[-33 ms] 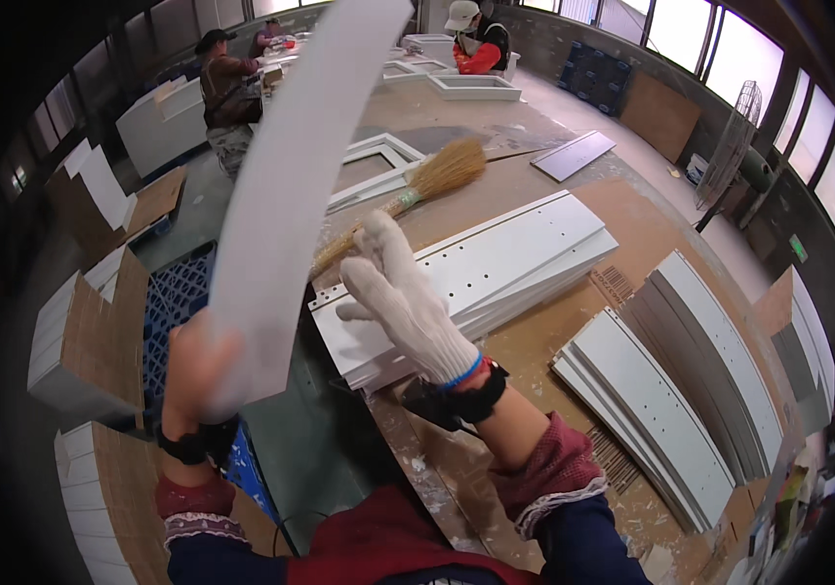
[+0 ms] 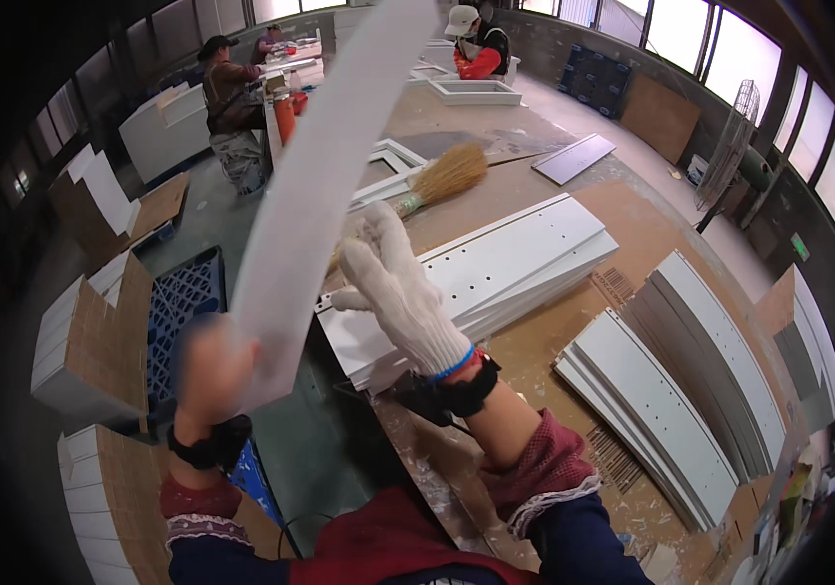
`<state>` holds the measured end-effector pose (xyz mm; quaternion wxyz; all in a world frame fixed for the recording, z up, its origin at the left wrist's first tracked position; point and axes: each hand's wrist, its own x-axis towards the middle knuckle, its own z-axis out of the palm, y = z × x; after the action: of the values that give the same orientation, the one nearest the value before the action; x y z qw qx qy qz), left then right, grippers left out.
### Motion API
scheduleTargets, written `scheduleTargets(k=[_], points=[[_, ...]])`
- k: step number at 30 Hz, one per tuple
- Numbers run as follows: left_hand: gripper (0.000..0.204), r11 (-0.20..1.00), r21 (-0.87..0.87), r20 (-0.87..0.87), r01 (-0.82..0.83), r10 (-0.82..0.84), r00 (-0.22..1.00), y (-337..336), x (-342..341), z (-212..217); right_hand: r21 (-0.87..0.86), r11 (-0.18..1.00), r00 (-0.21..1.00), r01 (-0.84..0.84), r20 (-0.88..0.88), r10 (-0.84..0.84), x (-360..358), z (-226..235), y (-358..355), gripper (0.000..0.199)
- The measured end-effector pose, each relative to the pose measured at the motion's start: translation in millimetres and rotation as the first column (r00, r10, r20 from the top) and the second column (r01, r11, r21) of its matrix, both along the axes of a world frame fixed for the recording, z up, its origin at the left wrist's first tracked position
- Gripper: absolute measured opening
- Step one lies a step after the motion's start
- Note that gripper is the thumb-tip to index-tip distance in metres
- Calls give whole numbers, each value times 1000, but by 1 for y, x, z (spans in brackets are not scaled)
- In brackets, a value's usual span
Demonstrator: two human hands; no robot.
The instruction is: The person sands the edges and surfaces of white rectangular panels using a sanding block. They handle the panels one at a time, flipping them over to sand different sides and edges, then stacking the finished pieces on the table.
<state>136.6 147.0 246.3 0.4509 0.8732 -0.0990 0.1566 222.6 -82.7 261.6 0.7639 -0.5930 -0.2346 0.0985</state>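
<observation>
A long white panel (image 2: 330, 185), blurred, rises tilted from my left hand (image 2: 211, 366), which is bare and closed on its lower end. My right hand (image 2: 400, 292), in a white knitted glove, is over the near end of a stack of white boards with small dark holes (image 2: 496, 255). Its fingers are partly stretched with the thumb apart, and nothing shows in them. Whether the glove touches the top board I cannot tell. Beyond this hand lies a straw hand broom (image 2: 449, 175), its handle partly hidden by the glove and panel.
More white boards (image 2: 647, 414) lie stacked on cardboard at right. A single board (image 2: 574, 158) and white frames (image 2: 476, 93) lie farther along the workbench. Blue plastic pallet (image 2: 183, 302) and stacked panels (image 2: 96, 341) stand at left. Co-workers (image 2: 234, 97) are at the far end.
The white panel and my left hand have shifted slightly to the right. My right hand has moved a little over the board stack, its fingers still apart.
</observation>
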Motion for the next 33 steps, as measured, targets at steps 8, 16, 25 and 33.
scheduleTargets(k=[8,16,25,33], points=[[44,593,796,349,-121,-285,893,-44,10,-25,478,739,860,475,-429,-275,16,-44,0,36],[68,974,-173,100,-149,167,981,-46,11,-75,373,589,666,717,-614,-423,58,-95,-75,35],[37,542,-822,-275,-175,-109,955,-62,64,-129,95,735,706,671,-384,-595,63,-130,-79,43],[34,606,-769,-238,-203,24,971,-62,71,-141,-499,861,876,101,-365,-315,57,-78,-188,37]])
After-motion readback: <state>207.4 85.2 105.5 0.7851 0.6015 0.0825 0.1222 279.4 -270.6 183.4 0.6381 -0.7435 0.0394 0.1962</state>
